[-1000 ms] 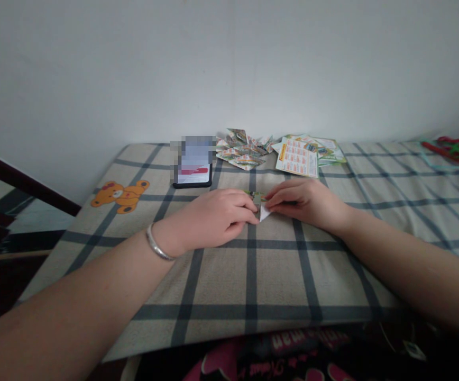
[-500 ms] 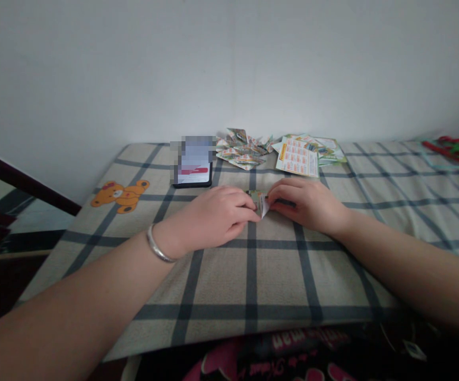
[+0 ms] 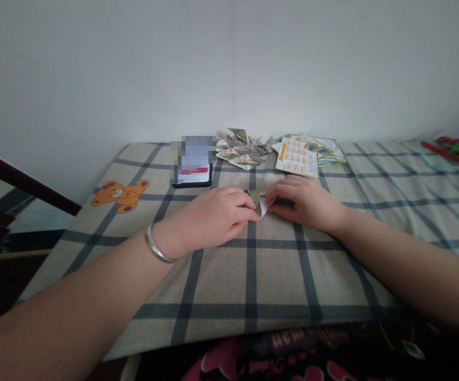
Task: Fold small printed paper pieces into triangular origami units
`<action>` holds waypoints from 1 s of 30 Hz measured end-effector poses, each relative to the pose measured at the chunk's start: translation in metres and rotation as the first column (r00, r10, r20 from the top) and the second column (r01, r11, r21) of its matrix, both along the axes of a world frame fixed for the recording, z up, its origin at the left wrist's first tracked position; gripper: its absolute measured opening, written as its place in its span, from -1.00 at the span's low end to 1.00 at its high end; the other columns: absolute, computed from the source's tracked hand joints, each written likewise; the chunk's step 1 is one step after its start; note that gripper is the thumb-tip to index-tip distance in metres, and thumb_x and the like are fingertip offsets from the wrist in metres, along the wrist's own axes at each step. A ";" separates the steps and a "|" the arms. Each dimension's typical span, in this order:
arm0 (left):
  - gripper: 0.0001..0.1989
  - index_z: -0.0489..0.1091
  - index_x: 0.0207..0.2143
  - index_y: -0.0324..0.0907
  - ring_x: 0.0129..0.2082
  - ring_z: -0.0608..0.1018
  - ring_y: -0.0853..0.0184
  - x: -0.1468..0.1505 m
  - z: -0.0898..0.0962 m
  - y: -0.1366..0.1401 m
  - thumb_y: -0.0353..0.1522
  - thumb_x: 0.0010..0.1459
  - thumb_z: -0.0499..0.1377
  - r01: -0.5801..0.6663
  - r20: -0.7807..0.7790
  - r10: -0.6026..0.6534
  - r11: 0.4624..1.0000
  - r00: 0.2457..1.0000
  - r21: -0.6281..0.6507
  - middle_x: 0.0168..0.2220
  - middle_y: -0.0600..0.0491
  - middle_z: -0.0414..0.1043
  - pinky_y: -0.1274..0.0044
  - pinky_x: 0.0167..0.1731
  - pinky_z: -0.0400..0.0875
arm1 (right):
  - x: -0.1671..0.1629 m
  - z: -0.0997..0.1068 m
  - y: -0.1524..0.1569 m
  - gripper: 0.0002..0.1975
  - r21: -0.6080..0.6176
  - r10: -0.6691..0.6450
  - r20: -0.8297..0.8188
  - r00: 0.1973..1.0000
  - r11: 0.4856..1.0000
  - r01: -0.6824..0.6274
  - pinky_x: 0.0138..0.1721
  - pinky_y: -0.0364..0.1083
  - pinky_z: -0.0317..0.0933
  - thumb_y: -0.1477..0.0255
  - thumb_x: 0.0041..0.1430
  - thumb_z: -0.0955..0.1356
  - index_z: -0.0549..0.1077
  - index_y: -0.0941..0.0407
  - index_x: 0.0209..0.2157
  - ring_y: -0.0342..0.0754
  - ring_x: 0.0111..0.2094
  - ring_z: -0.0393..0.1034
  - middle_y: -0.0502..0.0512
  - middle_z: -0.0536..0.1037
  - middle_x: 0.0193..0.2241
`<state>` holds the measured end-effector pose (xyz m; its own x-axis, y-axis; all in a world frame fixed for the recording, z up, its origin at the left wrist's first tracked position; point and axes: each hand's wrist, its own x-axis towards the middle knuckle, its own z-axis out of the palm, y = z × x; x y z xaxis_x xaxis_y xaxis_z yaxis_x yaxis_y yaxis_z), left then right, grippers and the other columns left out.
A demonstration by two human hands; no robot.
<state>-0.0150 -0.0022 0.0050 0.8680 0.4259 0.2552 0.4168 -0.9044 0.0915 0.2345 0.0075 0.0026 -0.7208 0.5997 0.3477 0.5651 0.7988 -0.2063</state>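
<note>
Small paper (image 3: 255, 196) is pinched at its left side by the left hand (image 3: 219, 214) and by its white flap (image 3: 265, 208) in the right hand (image 3: 304, 203), near the middle of the checked tablecloth (image 3: 221, 280). Beyond lie a phone (image 3: 194, 165), folded papers (image 3: 243, 152) and printed cards (image 3: 297, 159).

The left forearm (image 3: 94, 286) reaches in over the table's (image 3: 213, 280) near left corner, and the left hand (image 3: 216, 219) is back upward, its forefinger and thumb pinching toward the right hand (image 3: 303, 201). The right forearm (image 3: 404, 254) slants in from the right over the near edge, knuckles arched, thumb and fingers pinching too. Between the table's near and far edges, the two sets of fingertips meet closely, just apart.
</note>
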 end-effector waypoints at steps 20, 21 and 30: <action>-0.72 0.49 -0.07 -0.10 0.01 0.47 0.28 0.000 0.001 0.001 -0.46 0.21 0.10 0.003 0.019 -0.002 0.999 1.000 -0.050 -0.04 0.06 0.50 0.36 0.07 0.36 | 0.003 -0.003 -0.001 -0.77 0.057 0.010 0.050 0.999 0.998 -0.013 -0.14 -0.06 0.28 0.42 0.27 0.32 0.59 0.02 -0.11 -0.05 -0.16 0.44 0.08 0.58 -0.10; -0.72 0.49 -0.07 -0.09 0.01 0.46 0.28 0.001 0.001 0.000 -0.46 0.21 0.10 0.002 0.021 -0.001 0.999 1.000 -0.052 -0.04 0.06 0.50 0.36 0.07 0.36 | 0.002 -0.003 -0.001 -0.77 0.053 0.011 0.042 0.999 0.999 -0.013 -0.14 -0.06 0.28 0.42 0.27 0.32 0.59 0.02 -0.11 -0.05 -0.17 0.43 0.09 0.57 -0.11; -0.74 0.46 -0.08 -0.15 0.01 0.46 0.27 0.002 0.002 0.001 -0.46 0.17 0.15 0.003 0.026 -0.002 0.998 1.000 -0.063 -0.06 0.07 0.51 0.36 0.09 0.35 | 0.003 -0.005 0.002 -0.75 0.048 0.041 0.013 0.999 0.998 -0.042 -0.19 -0.06 0.27 0.45 0.25 0.32 0.59 0.02 -0.09 -0.06 -0.23 0.38 0.13 0.54 -0.19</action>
<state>-0.0130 -0.0012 0.0070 0.8625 0.4397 0.2506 0.4112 -0.8975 0.1594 0.2379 0.0099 -0.0025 -0.7488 0.5521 0.3668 0.5336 0.8304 -0.1605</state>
